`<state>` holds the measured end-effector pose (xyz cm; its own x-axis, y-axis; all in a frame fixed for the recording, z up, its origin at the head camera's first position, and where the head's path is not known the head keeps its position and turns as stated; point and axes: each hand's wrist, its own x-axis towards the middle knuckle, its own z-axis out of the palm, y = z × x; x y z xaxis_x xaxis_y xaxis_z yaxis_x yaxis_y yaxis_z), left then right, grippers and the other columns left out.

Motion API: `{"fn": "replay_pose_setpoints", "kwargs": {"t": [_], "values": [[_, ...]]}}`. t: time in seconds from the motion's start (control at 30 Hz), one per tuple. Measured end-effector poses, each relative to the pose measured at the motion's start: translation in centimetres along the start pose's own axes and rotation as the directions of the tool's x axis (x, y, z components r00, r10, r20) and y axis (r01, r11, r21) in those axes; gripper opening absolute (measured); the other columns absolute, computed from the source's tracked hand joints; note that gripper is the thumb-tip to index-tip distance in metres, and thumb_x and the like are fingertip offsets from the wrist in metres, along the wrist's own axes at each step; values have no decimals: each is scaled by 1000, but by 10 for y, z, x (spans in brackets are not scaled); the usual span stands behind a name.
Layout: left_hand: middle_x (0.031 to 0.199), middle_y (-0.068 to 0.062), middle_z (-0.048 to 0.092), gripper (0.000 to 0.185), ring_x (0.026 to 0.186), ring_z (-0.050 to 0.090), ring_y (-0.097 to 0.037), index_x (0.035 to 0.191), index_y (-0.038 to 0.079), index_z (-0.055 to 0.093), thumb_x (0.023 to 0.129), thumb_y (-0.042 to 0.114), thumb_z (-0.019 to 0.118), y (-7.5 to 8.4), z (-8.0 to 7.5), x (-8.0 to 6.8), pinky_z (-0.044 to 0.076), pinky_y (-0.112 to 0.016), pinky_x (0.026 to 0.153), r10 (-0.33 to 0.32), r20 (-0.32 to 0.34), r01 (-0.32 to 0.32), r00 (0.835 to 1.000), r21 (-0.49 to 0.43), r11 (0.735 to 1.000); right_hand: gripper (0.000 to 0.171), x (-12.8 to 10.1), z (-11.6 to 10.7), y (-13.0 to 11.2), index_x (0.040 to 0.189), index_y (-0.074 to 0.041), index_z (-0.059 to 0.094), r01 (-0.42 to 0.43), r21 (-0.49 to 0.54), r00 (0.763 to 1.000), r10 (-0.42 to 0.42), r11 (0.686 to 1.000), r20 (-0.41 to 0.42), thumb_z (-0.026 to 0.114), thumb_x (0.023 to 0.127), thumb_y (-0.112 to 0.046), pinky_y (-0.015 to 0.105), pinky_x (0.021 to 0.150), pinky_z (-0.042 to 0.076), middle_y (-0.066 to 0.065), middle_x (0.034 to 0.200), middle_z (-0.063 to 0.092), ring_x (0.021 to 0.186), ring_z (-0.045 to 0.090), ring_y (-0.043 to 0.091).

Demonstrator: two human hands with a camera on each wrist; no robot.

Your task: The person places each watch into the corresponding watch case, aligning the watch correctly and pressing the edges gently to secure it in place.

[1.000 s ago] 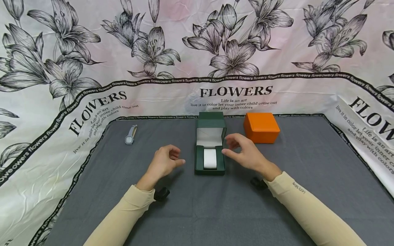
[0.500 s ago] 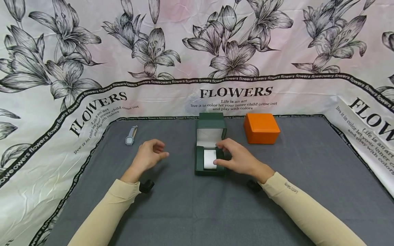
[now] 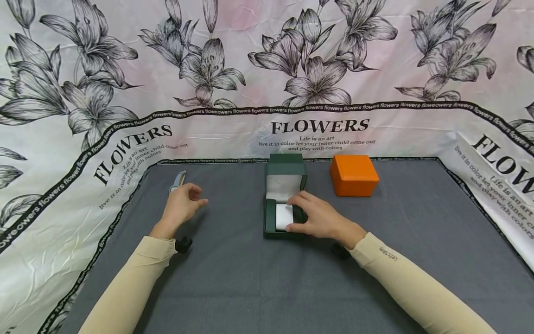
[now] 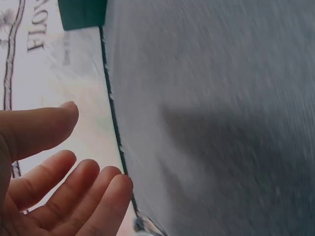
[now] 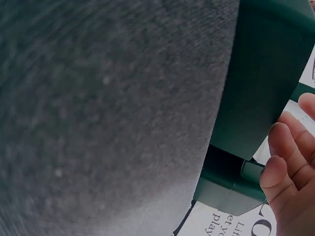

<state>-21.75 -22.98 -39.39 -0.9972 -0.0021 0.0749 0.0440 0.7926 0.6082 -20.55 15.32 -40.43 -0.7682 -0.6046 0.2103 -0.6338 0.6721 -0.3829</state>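
Note:
A green watch box (image 3: 285, 164) stands with its lid raised, a white cushion (image 3: 284, 217) inside. My right hand (image 3: 321, 215) reaches over its right side, thumb and fingertips spread at the cushion's ends. Seen from the right wrist, the loosely bent fingers (image 5: 288, 162) are at the box's side wall (image 5: 261, 78). Over at the left, my left hand (image 3: 179, 206) hovers by a watch with a light blue strap (image 3: 180, 178), partly covering it. Its fingers are relaxed, holding nothing. Only a bit of the watch (image 4: 145, 226) shows low in the left wrist view.
An orange box (image 3: 354, 175) sits to the right of the green one, near the table's back edge. Grey cloth (image 3: 258, 287) covers the table. Behind it hangs a white flower-printed sheet (image 3: 233, 125).
My left hand has moved left from beside the green box to the watch. My right hand has shifted left, from the box's right edge to over the cushion.

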Motion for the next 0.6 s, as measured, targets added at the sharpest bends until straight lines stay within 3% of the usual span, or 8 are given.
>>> {"fn": "replay_pose_setpoints", "kwargs": {"t": [0.6], "values": [[110, -22, 63, 36, 100, 58, -35, 115, -3, 61, 88, 18, 70, -50, -16, 25, 46, -49, 85, -52, -65, 51, 997, -13, 999, 59, 4, 2, 6, 119, -18, 60, -20, -58, 1000, 21, 998, 23, 74, 75, -56, 38, 87, 48, -3, 117, 52, 100, 53, 14]]}}
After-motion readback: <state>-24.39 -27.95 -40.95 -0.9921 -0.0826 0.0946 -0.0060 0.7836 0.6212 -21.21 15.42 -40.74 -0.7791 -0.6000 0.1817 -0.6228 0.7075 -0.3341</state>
